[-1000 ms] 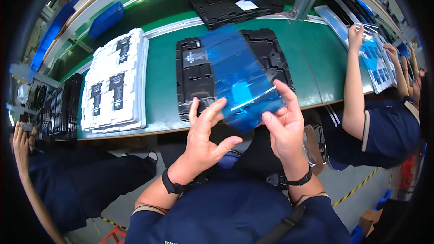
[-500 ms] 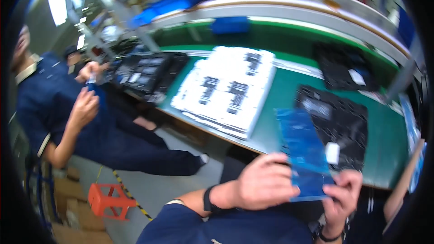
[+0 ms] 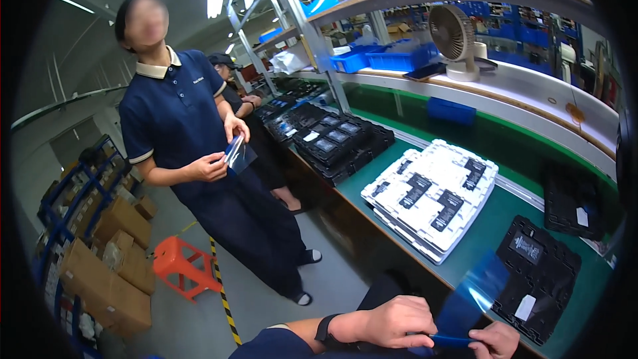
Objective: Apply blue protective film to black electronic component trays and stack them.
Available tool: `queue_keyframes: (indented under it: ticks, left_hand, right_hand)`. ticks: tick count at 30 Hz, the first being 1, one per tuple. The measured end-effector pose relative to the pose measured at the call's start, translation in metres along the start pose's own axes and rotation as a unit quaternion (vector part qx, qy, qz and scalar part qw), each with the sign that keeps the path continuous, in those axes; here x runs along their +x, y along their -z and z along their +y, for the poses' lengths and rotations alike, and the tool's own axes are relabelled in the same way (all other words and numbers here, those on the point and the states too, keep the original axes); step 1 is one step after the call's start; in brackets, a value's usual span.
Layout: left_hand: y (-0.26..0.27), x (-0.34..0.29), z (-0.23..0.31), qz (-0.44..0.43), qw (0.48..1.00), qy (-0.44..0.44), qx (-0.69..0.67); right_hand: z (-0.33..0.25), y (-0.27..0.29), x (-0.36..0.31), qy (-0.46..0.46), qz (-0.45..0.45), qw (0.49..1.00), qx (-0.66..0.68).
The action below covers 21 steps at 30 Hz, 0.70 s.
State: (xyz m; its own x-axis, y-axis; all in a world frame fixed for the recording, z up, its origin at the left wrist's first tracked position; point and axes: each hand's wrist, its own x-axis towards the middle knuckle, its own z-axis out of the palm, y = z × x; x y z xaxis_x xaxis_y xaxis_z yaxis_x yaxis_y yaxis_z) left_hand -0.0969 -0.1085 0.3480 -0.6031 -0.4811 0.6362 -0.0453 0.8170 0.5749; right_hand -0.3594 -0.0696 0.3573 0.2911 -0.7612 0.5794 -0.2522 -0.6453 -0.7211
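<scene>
Moved from across the middle of the black tray (image 3: 559,287) to its near left edge, a blue film (image 3: 470,296) is pinched at its near end by the fingers of a worker's left hand (image 3: 399,322) and right hand (image 3: 496,341).

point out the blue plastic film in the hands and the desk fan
blue plastic film (image 3: 470,296): head view, middle of the raised sheet
desk fan (image 3: 452,33): head view, round grille

No legible text: print on black parts (image 3: 449,209) too small; lettering on co-worker's shirt (image 3: 169,103) tiny.
</scene>
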Motion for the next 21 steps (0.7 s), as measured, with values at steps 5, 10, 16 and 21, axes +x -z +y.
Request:
queue_keyframes:
  ticks: [5, 10, 16, 21]
  left_hand:
    - [0.008, -0.033, 0.024, -0.100, 0.916, 0.286, -0.263]
    - [-0.012, -0.066, 0.022, -0.038, 0.792, 0.335, -0.509]
    - [-0.015, -0.111, 0.023, 0.010, 0.824, 0.428, -0.371]
    - [-0.003, -0.109, 0.032, -0.002, 0.820, 0.480, -0.311]
  right_hand:
    - [0.002, -0.010, -0.001, -0.061, -0.065, 0.995, 0.041]
    - [0.027, -0.038, -0.008, -0.042, -0.125, 0.989, 0.064]
    - [0.019, -0.062, 0.012, -0.027, -0.181, 0.980, 0.073]
    - [0.040, -0.079, 0.007, -0.057, -0.207, 0.967, 0.135]
